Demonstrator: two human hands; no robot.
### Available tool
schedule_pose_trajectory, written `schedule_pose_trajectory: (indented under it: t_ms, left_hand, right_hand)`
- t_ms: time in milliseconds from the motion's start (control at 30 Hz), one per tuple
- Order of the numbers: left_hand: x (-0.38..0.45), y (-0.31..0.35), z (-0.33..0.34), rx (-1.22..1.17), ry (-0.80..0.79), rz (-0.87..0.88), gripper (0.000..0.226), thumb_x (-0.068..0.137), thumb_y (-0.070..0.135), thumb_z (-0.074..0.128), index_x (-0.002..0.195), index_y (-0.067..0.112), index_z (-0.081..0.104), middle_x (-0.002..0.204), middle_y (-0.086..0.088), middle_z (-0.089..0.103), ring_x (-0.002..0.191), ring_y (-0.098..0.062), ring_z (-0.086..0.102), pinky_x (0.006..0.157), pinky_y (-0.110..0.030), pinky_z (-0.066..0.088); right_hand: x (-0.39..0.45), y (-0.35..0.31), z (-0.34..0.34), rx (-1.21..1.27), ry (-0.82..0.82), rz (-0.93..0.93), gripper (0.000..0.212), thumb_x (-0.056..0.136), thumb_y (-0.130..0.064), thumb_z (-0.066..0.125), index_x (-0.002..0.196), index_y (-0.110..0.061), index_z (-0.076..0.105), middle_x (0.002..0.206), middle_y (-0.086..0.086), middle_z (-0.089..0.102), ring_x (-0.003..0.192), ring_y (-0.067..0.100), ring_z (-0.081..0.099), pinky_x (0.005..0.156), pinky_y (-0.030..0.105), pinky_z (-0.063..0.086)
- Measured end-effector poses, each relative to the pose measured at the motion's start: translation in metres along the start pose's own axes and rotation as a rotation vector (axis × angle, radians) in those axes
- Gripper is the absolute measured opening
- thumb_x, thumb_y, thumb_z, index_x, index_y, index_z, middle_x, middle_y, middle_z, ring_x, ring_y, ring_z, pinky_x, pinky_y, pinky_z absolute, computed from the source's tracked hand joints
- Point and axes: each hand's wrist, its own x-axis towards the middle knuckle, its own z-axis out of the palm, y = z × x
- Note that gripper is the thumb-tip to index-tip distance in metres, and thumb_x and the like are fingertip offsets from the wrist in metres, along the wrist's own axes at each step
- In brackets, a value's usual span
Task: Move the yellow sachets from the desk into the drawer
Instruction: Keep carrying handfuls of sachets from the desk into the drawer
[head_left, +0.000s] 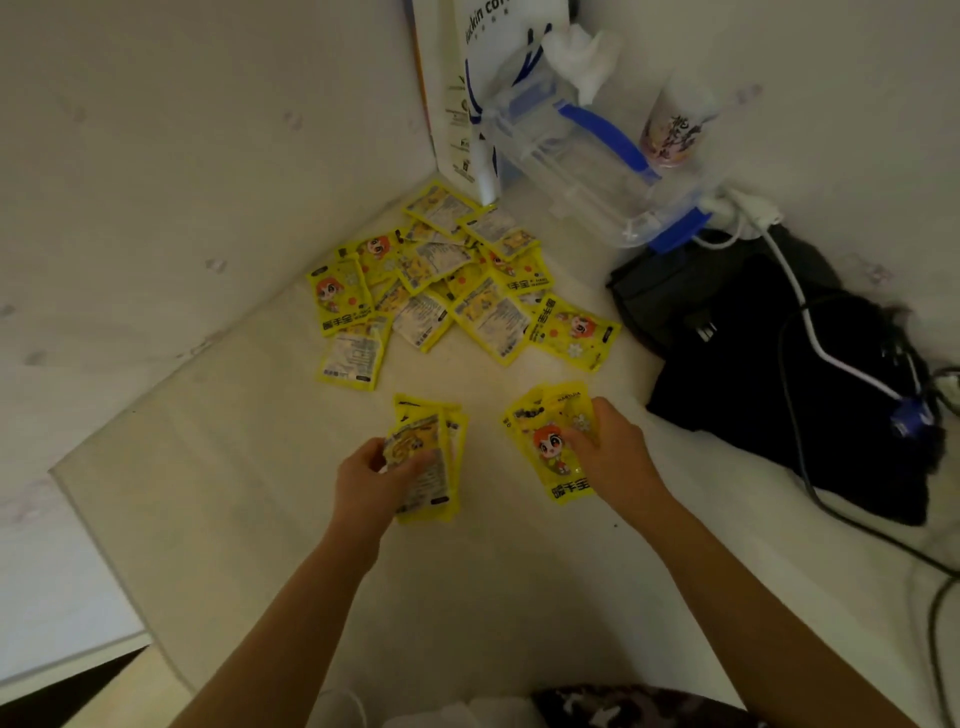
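Note:
A loose pile of yellow sachets (447, 283) lies on the white desk (249, 519) toward the back corner. My left hand (371, 486) grips a small stack of yellow sachets (434, 462), printed backs up, just above the desk. My right hand (618, 452) holds another stack of yellow sachets (550, 447) with a cartoon face on top. Both stacks sit in front of the pile. No drawer is in view.
A clear plastic box with blue clips (587, 171) and a white paper bag (467, 88) stand in the back corner. A cup (675, 124) stands beside them. A black bag (779, 364) with cables (810, 332) lies to the right. White walls close the left and back.

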Motion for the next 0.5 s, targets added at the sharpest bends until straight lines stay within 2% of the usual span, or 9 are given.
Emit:
schedule_pose_trajectory:
  t_ms: [100, 200, 333, 400, 500]
  left_hand:
    - [-0.01, -0.015, -0.009, -0.024, -0.02, -0.031, 0.016, 0.074, 0.017, 0.08, 0.084, 0.013, 0.067, 0.087, -0.014, 0.072, 0.081, -0.029, 0.07, 0.072, -0.047, 0.058]
    - [-0.019, -0.027, -0.02, -0.031, -0.059, -0.026, 0.015, 0.075, 0.016, 0.079, 0.084, 0.014, 0.068, 0.085, -0.011, 0.073, 0.08, -0.028, 0.071, 0.072, -0.048, 0.059]
    - [-0.027, -0.043, -0.04, -0.022, -0.139, -0.009, 0.016, 0.075, 0.017, 0.079, 0.087, 0.014, 0.068, 0.087, -0.012, 0.073, 0.081, -0.029, 0.071, 0.074, -0.049, 0.059]
    - [-0.03, -0.05, -0.05, 0.006, -0.189, 0.004, 0.016, 0.076, 0.017, 0.078, 0.087, 0.014, 0.068, 0.088, -0.014, 0.072, 0.079, -0.027, 0.071, 0.072, -0.05, 0.059]
    - [-0.038, -0.06, -0.063, 0.056, -0.269, 0.014, 0.018, 0.076, 0.018, 0.078, 0.087, 0.012, 0.066, 0.091, -0.02, 0.071, 0.076, -0.028, 0.071, 0.067, -0.047, 0.058]
  right_hand:
    - [-0.023, 0.004, 0.014, 0.035, 0.023, 0.06, 0.02, 0.095, -0.022, 0.054, 0.109, -0.008, 0.054, 0.096, 0.001, 0.06, 0.085, 0.018, 0.058, 0.058, 0.019, 0.042]
    - [-0.047, 0.006, 0.031, 0.092, 0.066, 0.121, 0.023, 0.094, -0.021, 0.055, 0.115, -0.01, 0.055, 0.1, 0.0, 0.059, 0.086, 0.015, 0.055, 0.057, 0.013, 0.036]
    - [-0.084, 0.008, 0.059, 0.164, 0.142, 0.236, 0.024, 0.093, -0.022, 0.057, 0.113, -0.009, 0.056, 0.1, 0.002, 0.061, 0.086, 0.02, 0.057, 0.066, 0.025, 0.041]
    - [-0.105, 0.011, 0.075, 0.224, 0.182, 0.303, 0.023, 0.091, -0.023, 0.058, 0.109, -0.009, 0.057, 0.101, 0.008, 0.065, 0.087, 0.026, 0.063, 0.071, 0.034, 0.051]
    - [-0.139, 0.015, 0.097, 0.273, 0.233, 0.378, 0.02, 0.09, -0.024, 0.059, 0.105, -0.01, 0.058, 0.097, 0.009, 0.066, 0.087, 0.029, 0.066, 0.073, 0.037, 0.053]
